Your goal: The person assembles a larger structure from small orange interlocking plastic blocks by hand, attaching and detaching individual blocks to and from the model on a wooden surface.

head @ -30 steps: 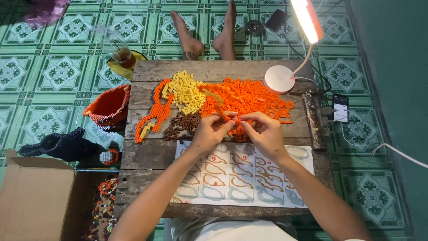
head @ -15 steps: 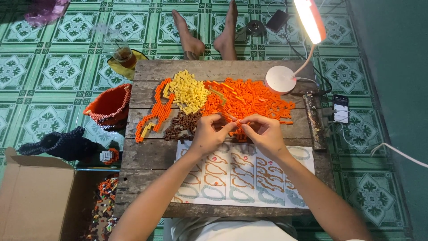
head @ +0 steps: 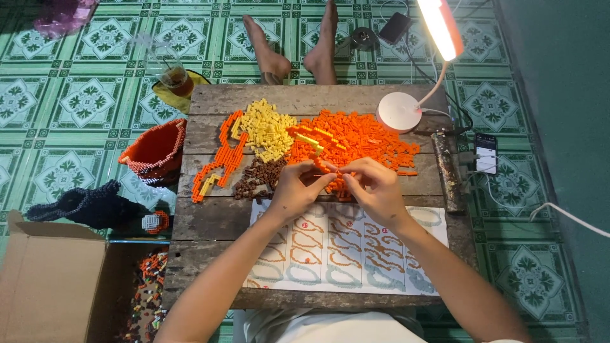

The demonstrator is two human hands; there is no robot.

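**A:** Two hands meet over one small orange piece (head: 335,173), just at the near edge of the orange pile. The left hand (head: 293,190) pinches it from the 9 o'clock side, the right hand (head: 375,189) from the 3 o'clock side, fingertips almost touching. Whether it is one brick or a few already joined, I cannot tell; the fingers hide most of it.

**B:** How far along does the build look?

**A:** Early to middling, I judge. A curved orange strip (head: 219,159) with some yellow lies finished-looking at 9 o'clock from the hands, near the table's left edge. But the orange pile (head: 356,136) at 12 o'clock is large and loose, the yellow pile (head: 267,130) at 11 o'clock looks barely thinned, and the brown pile (head: 254,179) just left of the hands sits unsorted. Much is left to join.

**B:** And the paper?

**A:** The instruction sheet (head: 343,251) lies at 6 o'clock under the forearms, showing rows of curved orange shapes. Many panels, so many steps, by my reckoning.

**B:** Farther out?

**A:** A lamp (head: 399,111) stands at 1 o'clock on the table (head: 203,222); a phone (head: 486,152) lies at 3 o'clock. Another person's bare feet (head: 298,44) rest beyond the table at 12. An orange basket (head: 155,152) sits at 9 o'clock on the floor, and a cardboard box (head: 51,279) holding mixed pieces at 8 o'clock.
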